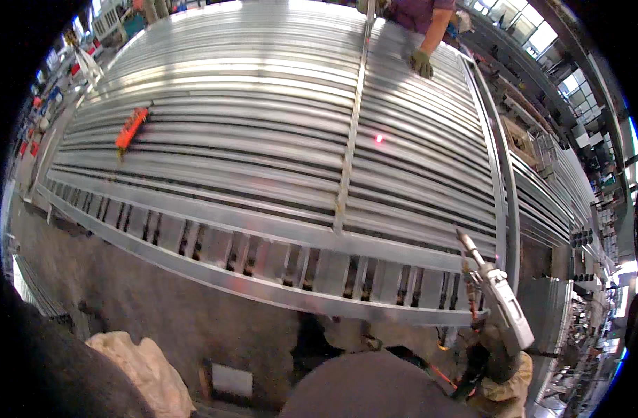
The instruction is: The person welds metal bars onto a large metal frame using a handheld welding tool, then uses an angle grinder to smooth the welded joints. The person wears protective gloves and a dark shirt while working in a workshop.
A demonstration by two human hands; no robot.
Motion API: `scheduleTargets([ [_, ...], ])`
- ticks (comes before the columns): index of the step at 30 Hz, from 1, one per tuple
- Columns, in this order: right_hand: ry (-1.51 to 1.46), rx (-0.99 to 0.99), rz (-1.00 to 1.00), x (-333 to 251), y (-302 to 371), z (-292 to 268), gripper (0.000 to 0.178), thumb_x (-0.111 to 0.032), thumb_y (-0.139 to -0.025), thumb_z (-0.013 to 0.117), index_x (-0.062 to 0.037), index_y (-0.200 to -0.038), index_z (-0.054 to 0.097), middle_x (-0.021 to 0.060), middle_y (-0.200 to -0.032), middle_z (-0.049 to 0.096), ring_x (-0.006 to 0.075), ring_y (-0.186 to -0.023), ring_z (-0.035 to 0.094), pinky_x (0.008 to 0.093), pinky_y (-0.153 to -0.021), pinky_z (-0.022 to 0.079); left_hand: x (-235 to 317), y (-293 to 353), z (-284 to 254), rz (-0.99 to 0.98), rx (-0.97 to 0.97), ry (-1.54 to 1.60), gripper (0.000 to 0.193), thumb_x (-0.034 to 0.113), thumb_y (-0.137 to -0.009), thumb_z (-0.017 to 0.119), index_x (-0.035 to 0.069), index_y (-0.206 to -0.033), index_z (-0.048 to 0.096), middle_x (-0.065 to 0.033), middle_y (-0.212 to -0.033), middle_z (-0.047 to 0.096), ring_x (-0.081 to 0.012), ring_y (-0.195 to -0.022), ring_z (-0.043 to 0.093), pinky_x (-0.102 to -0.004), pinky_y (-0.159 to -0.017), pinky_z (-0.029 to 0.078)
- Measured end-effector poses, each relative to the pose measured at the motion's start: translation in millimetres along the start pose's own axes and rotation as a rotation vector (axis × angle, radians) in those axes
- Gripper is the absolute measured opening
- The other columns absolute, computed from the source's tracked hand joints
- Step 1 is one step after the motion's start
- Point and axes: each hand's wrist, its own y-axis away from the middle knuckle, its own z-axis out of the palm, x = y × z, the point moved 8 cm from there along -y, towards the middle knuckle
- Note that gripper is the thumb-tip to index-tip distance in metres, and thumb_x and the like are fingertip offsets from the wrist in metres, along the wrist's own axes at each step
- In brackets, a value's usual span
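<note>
My right hand (499, 352), in a dark glove with a cream cuff, grips a silver handheld welding gun (503, 299). The gun's narrow nozzle points up and left over the near right corner of a large metal frame (284, 226) filled with long parallel slats. At the lower left, cream cloth (141, 369) like a glove or cuff marks my left hand; its fingers cannot be made out. A red light spot (379, 138) shines on the slats right of the crossbar (352, 139). An oblong orange thing (132, 129) lies on the slats at the left.
Across the frame, a co-worker's gloved hand (422, 64) rests on the slats. Stacked metal profiles (545, 195) lie beyond the frame's right edge. A cable (441, 376) runs near my right hand. Below the near rail shows the concrete floor (145, 272).
</note>
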Motion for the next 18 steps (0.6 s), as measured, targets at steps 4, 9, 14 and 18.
scheduleTargets([
  [4,-0.066,0.093,0.048,26,-44,-11,0.044,-0.024,-0.102,0.064,-0.0021,-0.139,0.055,0.0087,-0.100,0.070,0.0159,-0.087,0.069,0.0343,-0.069,0.057,-9,-46,7,0.094,-0.060,-0.028,0.058,0.009,-0.094,0.066,-0.001,-0.148,0.045,-0.0147,-0.130,0.061,-0.0219,-0.111,0.060,-0.0321,-0.092,0.049],
  [9,0.059,0.191,0.046,45,-124,-9,0.047,-0.024,-0.102,0.064,-0.0027,-0.141,0.052,0.0087,-0.099,0.069,0.0159,-0.085,0.068,0.0344,-0.068,0.056,6,-96,21,0.221,-0.100,-0.118,0.058,0.009,-0.093,0.066,-0.001,-0.147,0.046,-0.0155,-0.131,0.061,-0.0234,-0.113,0.060,-0.0334,-0.094,0.049],
  [14,0.262,0.292,0.041,87,-213,-12,0.049,-0.025,-0.101,0.065,-0.0033,-0.143,0.050,0.0087,-0.098,0.069,0.0160,-0.082,0.067,0.0344,-0.068,0.056,31,-141,58,0.330,-0.121,-0.211,0.058,0.008,-0.093,0.067,-0.001,-0.146,0.047,-0.0162,-0.132,0.061,-0.0249,-0.114,0.060,-0.0346,-0.096,0.048],
  [18,0.426,0.338,0.030,117,-272,-1,0.051,-0.025,-0.101,0.065,-0.0038,-0.144,0.049,0.0087,-0.097,0.069,0.0160,-0.081,0.067,0.0345,-0.067,0.056,67,-164,80,0.406,-0.142,-0.326,0.057,0.008,-0.093,0.067,-0.001,-0.146,0.048,-0.0168,-0.133,0.061,-0.0261,-0.116,0.060,-0.0356,-0.097,0.048],
])
